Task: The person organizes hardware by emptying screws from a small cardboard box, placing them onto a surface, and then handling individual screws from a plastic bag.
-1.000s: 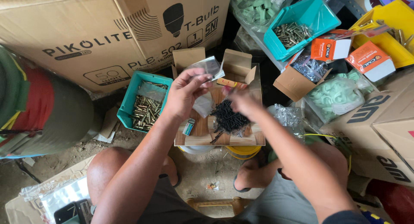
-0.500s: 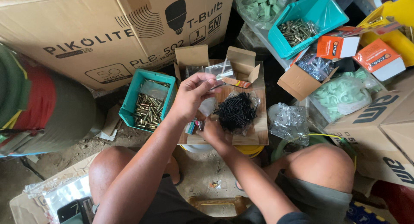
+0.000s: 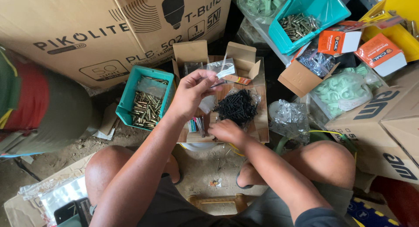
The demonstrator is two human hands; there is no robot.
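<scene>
Between my knees sits a small wooden board [image 3: 257, 122], and on it, just ahead of my right hand [image 3: 224, 131], lies the heap of black screws [image 3: 238, 107]. My right hand rests low at the near edge of that heap, fingers curled together as if pinching up a few screws, though I cannot tell whether anything is actually between them. My left hand [image 3: 190, 94] is raised above and to the left of it, fingers closed on the mouth of a small clear plastic bag [image 3: 220, 70] that hangs thin and floppy. Left of that hand stands a teal bin of brass-coloured screws [image 3: 146, 104]; beyond the heap is an open cardboard box [image 3: 242, 59]. I judge the bag's mouth could sag shut if my pinch loosens, and screws would miss it and scatter onto the dirt floor [image 3: 205, 166] below. The board overhangs whatever carries it, so a heavy press on the near edge might tip the heap off.
</scene>
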